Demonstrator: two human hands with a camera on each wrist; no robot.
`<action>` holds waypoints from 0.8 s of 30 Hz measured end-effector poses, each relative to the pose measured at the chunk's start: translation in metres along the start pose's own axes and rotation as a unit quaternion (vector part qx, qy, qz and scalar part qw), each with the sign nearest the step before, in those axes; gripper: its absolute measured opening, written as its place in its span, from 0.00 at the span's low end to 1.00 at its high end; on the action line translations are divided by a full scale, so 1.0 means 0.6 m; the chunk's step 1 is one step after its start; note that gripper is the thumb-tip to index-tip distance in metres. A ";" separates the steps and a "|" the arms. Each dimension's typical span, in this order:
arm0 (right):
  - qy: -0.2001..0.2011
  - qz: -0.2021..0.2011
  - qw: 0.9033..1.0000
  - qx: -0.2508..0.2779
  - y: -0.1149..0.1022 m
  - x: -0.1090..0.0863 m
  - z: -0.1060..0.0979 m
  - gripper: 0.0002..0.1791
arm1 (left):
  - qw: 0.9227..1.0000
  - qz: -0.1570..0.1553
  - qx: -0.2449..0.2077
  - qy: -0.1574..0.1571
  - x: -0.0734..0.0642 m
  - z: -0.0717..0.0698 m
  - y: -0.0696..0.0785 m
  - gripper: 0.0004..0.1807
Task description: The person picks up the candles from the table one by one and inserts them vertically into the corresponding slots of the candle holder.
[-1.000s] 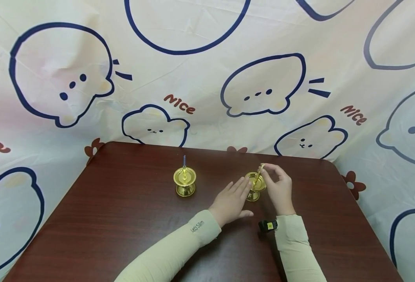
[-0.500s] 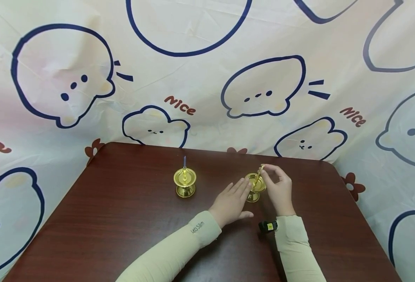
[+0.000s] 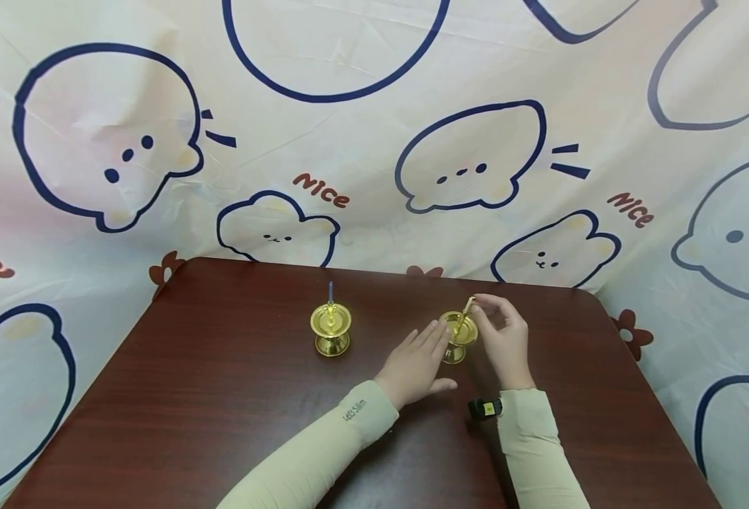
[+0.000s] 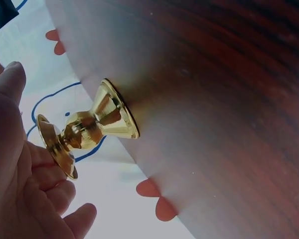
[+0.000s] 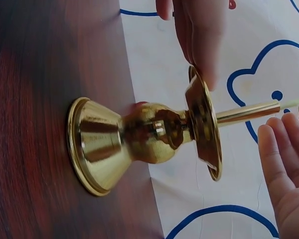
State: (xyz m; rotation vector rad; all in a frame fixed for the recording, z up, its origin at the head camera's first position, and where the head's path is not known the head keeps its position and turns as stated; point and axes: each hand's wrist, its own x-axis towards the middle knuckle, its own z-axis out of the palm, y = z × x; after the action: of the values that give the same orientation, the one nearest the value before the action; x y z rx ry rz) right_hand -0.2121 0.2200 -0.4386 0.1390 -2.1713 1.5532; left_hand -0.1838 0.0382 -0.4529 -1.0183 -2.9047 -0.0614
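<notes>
A brass candlestick with a wide drip dish stands upright on the table. My left hand touches the near left rim of its dish, fingers fairly straight. In the left wrist view, the left fingers lie beside the dish. My right hand pinches a thin pale yellow candle above the dish. In the right wrist view that candle meets the top of the brass tube; the gripped end is out of frame. Left of both hands stands a second brass candlestick with a thin blue candle upright in it.
The dark reddish-brown table has its far edge against a pale cloth backdrop with blue cartoon outlines. A black device with a yellow-green face sits at the right wrist.
More of the pale candle shows between the right fingers and the candlestick than before. The left hand stays in place at the dish; the head view has shifted slightly.
</notes>
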 end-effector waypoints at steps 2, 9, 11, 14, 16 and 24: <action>-0.001 -0.002 1.000 0.006 0.001 -0.001 -0.002 0.13 | 1.000 -0.003 -0.005 -0.002 0.000 0.001 -0.001 0.50; -0.002 -0.018 0.999 0.027 -0.001 -0.002 -0.009 0.12 | 0.999 -0.005 -0.035 -0.002 -0.004 0.006 -0.011 0.49; 0.000 -0.020 1.000 0.018 -0.011 -0.004 -0.010 0.11 | 0.999 -0.003 -0.054 -0.001 -0.005 0.007 -0.016 0.49; -0.001 -0.020 1.000 0.006 -0.029 -0.009 -0.011 0.10 | 0.997 0.001 -0.083 0.008 -0.006 0.009 -0.024 0.48; -0.002 -0.019 1.000 0.001 -0.043 -0.013 -0.013 0.11 | 0.995 0.005 -0.096 0.016 -0.007 0.010 -0.028 0.46; -0.001 -0.024 1.000 -0.018 -0.052 -0.022 -0.024 0.11 | 0.990 0.004 -0.138 0.036 -0.017 0.017 -0.042 0.43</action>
State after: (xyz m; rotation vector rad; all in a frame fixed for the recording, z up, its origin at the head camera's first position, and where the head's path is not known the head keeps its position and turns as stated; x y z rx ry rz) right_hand -0.1853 0.2196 -0.4136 0.1792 -2.1807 1.4873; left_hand -0.1924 0.0127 -0.4640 -1.0380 -2.8793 -0.5019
